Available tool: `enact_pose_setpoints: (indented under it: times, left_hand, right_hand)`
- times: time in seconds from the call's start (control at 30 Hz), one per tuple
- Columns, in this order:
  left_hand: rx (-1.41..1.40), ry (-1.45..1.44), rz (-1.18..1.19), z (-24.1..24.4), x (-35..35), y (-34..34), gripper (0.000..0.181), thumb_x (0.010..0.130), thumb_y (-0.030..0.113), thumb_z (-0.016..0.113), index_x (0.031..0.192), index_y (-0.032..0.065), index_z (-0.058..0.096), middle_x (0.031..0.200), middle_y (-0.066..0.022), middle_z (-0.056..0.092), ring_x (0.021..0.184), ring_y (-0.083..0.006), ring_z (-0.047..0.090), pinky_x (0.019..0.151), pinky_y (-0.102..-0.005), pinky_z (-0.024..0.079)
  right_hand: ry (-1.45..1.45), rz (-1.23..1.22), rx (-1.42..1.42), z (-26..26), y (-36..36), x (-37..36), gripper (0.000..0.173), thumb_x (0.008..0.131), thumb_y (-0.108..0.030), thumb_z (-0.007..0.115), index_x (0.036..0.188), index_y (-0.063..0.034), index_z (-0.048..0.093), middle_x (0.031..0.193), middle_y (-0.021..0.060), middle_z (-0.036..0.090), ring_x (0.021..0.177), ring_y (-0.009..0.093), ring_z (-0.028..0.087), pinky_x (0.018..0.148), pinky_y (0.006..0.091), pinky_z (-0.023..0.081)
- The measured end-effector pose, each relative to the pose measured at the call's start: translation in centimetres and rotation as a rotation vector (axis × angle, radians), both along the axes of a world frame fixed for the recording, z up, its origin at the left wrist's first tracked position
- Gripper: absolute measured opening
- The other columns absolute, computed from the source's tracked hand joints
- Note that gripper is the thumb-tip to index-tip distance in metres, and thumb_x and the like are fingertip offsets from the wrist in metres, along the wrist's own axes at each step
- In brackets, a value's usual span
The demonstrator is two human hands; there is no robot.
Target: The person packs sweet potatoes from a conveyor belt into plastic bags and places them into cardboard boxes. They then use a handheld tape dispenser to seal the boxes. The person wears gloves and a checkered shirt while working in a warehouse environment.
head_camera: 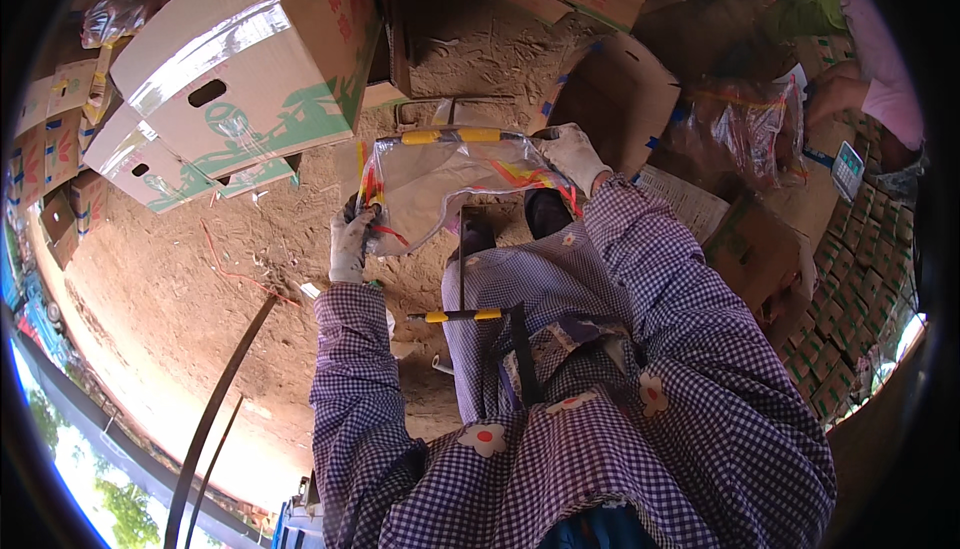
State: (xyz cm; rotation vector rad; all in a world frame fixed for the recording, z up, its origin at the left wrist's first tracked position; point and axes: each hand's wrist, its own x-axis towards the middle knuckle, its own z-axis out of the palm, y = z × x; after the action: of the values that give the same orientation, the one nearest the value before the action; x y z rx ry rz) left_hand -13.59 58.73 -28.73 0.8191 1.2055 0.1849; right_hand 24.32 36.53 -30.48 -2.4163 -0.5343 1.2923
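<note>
A clear plastic bag (427, 174) with red and yellow stripes is stretched between my hands, over a metal frame whose top bar (450, 136) is wrapped in yellow and black tape. My left hand (351, 240), in a pale work glove, grips the bag's lower left edge. At the bag's upper right corner, my right hand (571, 153), also gloved, is closed on the plastic by the end of the bar. Nearer my body is a second bar (459, 316) with yellow and black tape, joined to a thin upright rod.
Large printed cardboard boxes (255, 99) stand at the upper left. An open cardboard box (607, 91) sits beyond my right hand. At the right, another person's hand (834, 95) is near filled plastic bags (739, 129) and a calculator (848, 170). Stacked cartons (847, 286) lie at the far right.
</note>
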Motion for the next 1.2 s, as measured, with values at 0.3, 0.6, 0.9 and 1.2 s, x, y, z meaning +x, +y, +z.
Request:
enact_pose_setpoints:
  times: [0.3,0.6,0.9,1.2]
  left_hand:
    - [0.961,0.661,-0.678,6.2,1.8,-4.3,0.063,0.088,0.027,0.062,0.146,0.0119,0.041,0.115,-0.0227,0.064,0.092,-0.0413,0.067,0.075,-0.0489,0.055]
    - [1.566,0.638,-1.1,10.1,1.6,-5.0,0.071,0.086,0.05,0.057,0.148,0.019,0.042,0.153,-0.0144,0.037,0.138,-0.0387,0.037,0.106,-0.0601,0.035]
    - [1.761,0.622,-1.838,7.1,-0.3,-2.1,0.025,0.086,0.02,0.056,0.11,0.0155,0.063,0.118,-0.0057,0.06,0.121,-0.0229,0.052,0.1,-0.0521,0.039]
    - [1.038,0.319,-1.223,11.4,-1.2,-3.0,0.033,0.093,0.04,0.053,0.109,0.0131,0.062,0.105,-0.0085,0.066,0.102,-0.0276,0.063,0.085,-0.0441,0.05]
  right_hand:
    - [-0.482,0.246,0.335,3.9,-4.0,-4.3,0.036,0.087,-0.021,0.069,0.119,-0.0053,0.063,0.114,0.0141,0.068,0.1,0.029,0.067,0.089,0.0357,0.052]
    - [-0.921,0.784,0.198,12.6,0.3,-7.4,0.057,0.088,-0.032,0.058,0.143,-0.02,0.047,0.138,0.0095,0.052,0.128,0.032,0.047,0.105,0.0547,0.036]
    - [-0.655,1.449,0.16,9.6,-2.1,-9.7,0.04,0.095,-0.029,0.049,0.13,-0.0125,0.059,0.128,0.0086,0.061,0.119,0.028,0.057,0.107,0.0533,0.034]
    - [-0.504,1.478,-0.134,14.7,-1.6,-10.6,0.037,0.094,-0.034,0.054,0.126,-0.0182,0.062,0.123,0.0079,0.064,0.121,0.026,0.055,0.101,0.053,0.036]
